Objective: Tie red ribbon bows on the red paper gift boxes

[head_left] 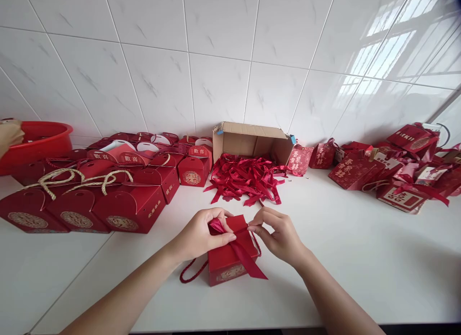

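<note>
My box (pixel 220 259) sits before me at twelve o'clock, small, red and flat-topped, turned slightly askew, with a pale gold pattern on the face toward me. A glossy red ribbon (pixel 249 261) lies over its top; one tail runs down toward five o'clock, past the front edge, ending in a slanted cut. My left hand (pixel 206 235) holds a bunched part of the ribbon against the top, at ten o'clock. My right hand (pixel 277 232) pinches a thin red strand at the two o'clock edge; I cannot tell its other end. A twisted dark red cord (pixel 194 277) loops out at eight o'clock, and a second cord (pixel 257 245) hangs at three.
</note>
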A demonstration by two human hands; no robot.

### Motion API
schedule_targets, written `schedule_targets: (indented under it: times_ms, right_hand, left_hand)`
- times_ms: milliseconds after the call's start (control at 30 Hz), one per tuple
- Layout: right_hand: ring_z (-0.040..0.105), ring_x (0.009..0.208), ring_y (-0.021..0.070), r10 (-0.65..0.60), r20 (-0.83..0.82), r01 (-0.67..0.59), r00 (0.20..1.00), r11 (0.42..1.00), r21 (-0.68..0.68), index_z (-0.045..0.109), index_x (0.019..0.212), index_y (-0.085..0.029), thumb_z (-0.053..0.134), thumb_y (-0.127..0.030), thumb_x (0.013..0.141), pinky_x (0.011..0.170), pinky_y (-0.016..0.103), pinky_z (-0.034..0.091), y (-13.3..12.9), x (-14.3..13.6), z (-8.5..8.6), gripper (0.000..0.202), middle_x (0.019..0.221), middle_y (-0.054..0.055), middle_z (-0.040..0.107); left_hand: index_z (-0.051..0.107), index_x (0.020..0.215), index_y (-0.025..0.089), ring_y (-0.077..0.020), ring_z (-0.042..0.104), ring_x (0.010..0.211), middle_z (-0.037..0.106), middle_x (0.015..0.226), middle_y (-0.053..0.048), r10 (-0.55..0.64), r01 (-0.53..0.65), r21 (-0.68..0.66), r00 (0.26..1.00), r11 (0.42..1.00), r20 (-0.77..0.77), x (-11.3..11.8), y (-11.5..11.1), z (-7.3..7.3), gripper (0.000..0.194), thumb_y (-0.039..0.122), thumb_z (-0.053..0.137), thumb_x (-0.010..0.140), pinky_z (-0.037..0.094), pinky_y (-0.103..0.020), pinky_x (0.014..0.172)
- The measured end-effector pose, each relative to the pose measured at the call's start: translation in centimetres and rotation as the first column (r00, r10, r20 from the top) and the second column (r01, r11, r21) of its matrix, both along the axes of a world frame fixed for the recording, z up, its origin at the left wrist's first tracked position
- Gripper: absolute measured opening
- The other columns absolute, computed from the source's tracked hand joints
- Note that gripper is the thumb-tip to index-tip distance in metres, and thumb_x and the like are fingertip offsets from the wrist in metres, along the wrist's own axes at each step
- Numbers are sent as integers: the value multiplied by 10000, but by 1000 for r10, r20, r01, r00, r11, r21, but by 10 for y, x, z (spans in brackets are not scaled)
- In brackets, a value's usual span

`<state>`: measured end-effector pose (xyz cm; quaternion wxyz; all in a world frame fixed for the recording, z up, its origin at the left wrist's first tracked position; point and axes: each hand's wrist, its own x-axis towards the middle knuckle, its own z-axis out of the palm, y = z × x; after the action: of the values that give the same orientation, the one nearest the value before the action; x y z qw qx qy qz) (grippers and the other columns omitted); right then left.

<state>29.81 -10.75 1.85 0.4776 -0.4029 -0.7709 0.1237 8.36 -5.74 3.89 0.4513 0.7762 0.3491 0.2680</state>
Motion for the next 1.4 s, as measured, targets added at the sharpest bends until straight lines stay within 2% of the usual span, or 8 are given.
schedule_targets:
  times_ms: [567, 767, 967, 1067, 1133, 1233, 1300, 1400]
  right_hand:
    - [563, 1005, 200, 48, -152, -86, 987, 964, -250, 550, 1094, -233, 441, -208, 917, 839, 357, 481, -5, 21, 4, 210, 1099, 85, 595]
    - [129, 1446, 282, 425, 96, -302, 900, 767, -566, -111, 1497, -272, 757, -185, 652, 1085, 432, 326, -5, 23, -8, 1214, 1587, 144, 0]
    - [286, 1398, 271, 369, 7, -307, 929, 782, -542, -84, 1504, -263, 757, -190, 666, 1106, 431, 295, -9, 9, -15, 1189, 1554, 157, 199]
    - [339, 1370, 287, 210, 15, -163, 978, 796, -582, -38, 1509, -264, 767, -301, 671, 1091, 426, 323, -26, 41, -13, 1163, 1537, 150, 243]
    - [417, 1312, 307, -150, 36, 141, 988, 783, -606, -106, 1499, -245, 725, -439, 699, 1042, 459, 377, -40, 69, -16, 1169, 1479, 166, 338]
    - [405, 1280, 416, -797, 230, 775, 558, 401, -489, -123, 1493, -152, 657, -643, 650, 987, 590, 356, -58, 101, -35, 1249, 1401, 238, 374]
    - [432, 1235, 445, -879, 320, 883, 352, 199, -425, -85, 1493, -97, 598, -696, 655, 952, 619, 361, -67, 109, -53, 1236, 1318, 250, 448]
    - [445, 1233, 396, -791, 448, 896, 416, 272, -351, 147, 1495, -132, 451, -635, 797, 979, 573, 366, -77, 106, -79, 913, 1292, 198, 502]
  left_hand:
    - [608, 821, 196, -223, 606, 995, 655, 934, -55, 163, -69, -260, 918, 963, 361, -21, 20, 6, 324, 492, 495, 888, 461, -338, 858]
    - [577, 714, 177, -182, 604, 807, 629, 759, -24, 296, -164, -331, 866, 929, 403, -25, 28, 3, 339, 493, 566, 837, 441, -299, 741]
    - [573, 708, 176, -175, 577, 781, 609, 744, -21, 299, -176, -318, 868, 932, 396, -26, 29, 2, 339, 489, 561, 837, 426, -298, 739]
    - [563, 700, 180, -176, 567, 772, 608, 732, -19, 301, -183, -319, 878, 930, 374, -29, 30, 4, 346, 497, 552, 837, 419, -297, 737]
    - [561, 708, 184, -176, 565, 783, 607, 743, -15, 300, -191, -309, 885, 932, 357, -30, 30, 6, 340, 500, 552, 835, 415, -292, 735]
    - [563, 738, 193, -184, 568, 822, 605, 784, -12, 279, -198, -258, 902, 946, 329, -29, 28, 7, 330, 508, 544, 837, 422, -297, 750]
    - [560, 764, 200, -195, 574, 849, 609, 811, -15, 267, -217, -191, 917, 957, 296, -27, 27, 6, 325, 513, 527, 845, 432, -306, 768]
    - [548, 844, 216, -218, 590, 903, 627, 869, -28, 319, -321, -23, 924, 947, 210, -26, 25, 6, 288, 501, 512, 854, 444, -328, 813]
